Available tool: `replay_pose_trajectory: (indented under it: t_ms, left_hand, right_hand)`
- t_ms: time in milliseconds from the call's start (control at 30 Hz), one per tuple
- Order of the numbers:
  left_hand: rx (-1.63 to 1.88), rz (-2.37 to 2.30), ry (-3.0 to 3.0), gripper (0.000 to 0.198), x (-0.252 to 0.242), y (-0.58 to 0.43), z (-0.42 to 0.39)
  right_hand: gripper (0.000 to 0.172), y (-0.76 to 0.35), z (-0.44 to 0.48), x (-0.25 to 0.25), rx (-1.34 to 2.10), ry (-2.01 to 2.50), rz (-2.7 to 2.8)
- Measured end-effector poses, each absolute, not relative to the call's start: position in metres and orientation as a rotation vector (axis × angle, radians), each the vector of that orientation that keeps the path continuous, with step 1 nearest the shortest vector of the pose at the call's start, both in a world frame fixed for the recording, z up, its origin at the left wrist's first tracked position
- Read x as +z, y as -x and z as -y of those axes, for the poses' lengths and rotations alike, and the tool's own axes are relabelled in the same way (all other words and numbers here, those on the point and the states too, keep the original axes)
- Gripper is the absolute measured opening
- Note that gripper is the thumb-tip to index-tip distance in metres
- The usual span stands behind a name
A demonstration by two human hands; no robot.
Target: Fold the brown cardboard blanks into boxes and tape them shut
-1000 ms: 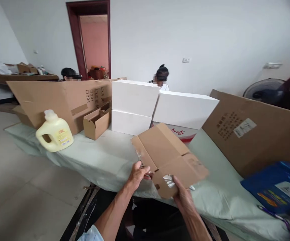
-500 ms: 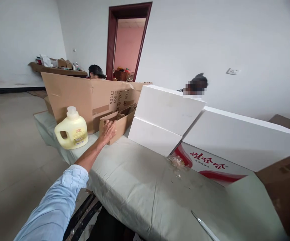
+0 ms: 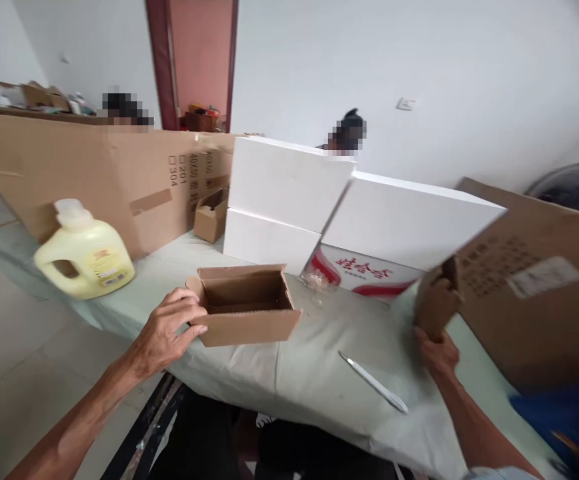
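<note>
My left hand [image 3: 172,330] is closed on the left end of a small open-topped cardboard box [image 3: 249,328], fingers at its rim and thumb on the near side. The inside that shows looks bare. On the right, my right hand [image 3: 438,353] is closed around the lower end of another small brown cardboard box [image 3: 434,308], held upright and blurred. A slim pale craft knife [image 3: 373,381] lies on the cloth between my hands, its tip pointing away to the left.
A yellow detergent jug [image 3: 92,263] stands at left before a large carton panel [image 3: 144,167]. Behind are another small brown box [image 3: 211,217], stacked white boxes [image 3: 289,180] and a red-and-white carton [image 3: 364,272]. A large carton [image 3: 534,287] stands right; two people sit beyond.
My left hand has drawn a small cardboard box away from the back boxes toward me. My right hand has come into view, holding another box. The view has turned rightward.
</note>
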State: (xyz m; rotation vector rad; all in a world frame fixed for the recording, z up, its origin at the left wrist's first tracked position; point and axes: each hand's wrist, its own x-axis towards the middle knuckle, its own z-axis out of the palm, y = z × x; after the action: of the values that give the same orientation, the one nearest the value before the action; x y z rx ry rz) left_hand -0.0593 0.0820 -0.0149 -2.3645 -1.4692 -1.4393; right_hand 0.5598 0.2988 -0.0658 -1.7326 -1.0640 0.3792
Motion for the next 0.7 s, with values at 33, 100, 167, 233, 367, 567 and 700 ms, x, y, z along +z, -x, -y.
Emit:
replay_pose_trajectory:
  t_ms: [33,100,167,233,367,567,700]
  left_hand:
    - [-1.415,1.373,2.440,0.012,-0.014,0.045,-0.079]
    - [-1.353,1.205,2.552,0.015,-0.013,0.022,-0.078]
    - [-1.287,1.123,2.621,0.016,-0.012,0.008,-0.080]
    - [-1.253,1.102,2.659,0.012,-0.011,0.005,-0.083]
    - [-1.312,1.181,2.713,0.009,-0.007,0.014,-0.086]
    - [-1.478,1.492,2.703,0.025,0.009,0.017,-0.097]
    - [-1.418,1.639,2.715,0.026,0.021,0.008,-0.107]
  right_hand:
    - [0.067,-0.568,-0.295,-0.071,0.305,1.786,1.061]
    - [0.082,-0.579,-0.288,-0.083,0.224,1.823,1.056]
    - [0.088,-0.587,-0.277,-0.093,0.170,1.825,1.074]
    - [0.089,-0.591,-0.262,-0.099,0.111,1.805,1.093]
    - [0.089,-0.581,-0.222,-0.103,-0.012,1.715,1.117]
    - [0.040,-0.478,-0.158,-0.065,-0.043,1.258,1.534]
    - [0.031,-0.391,-0.127,-0.011,-0.014,0.867,1.976]
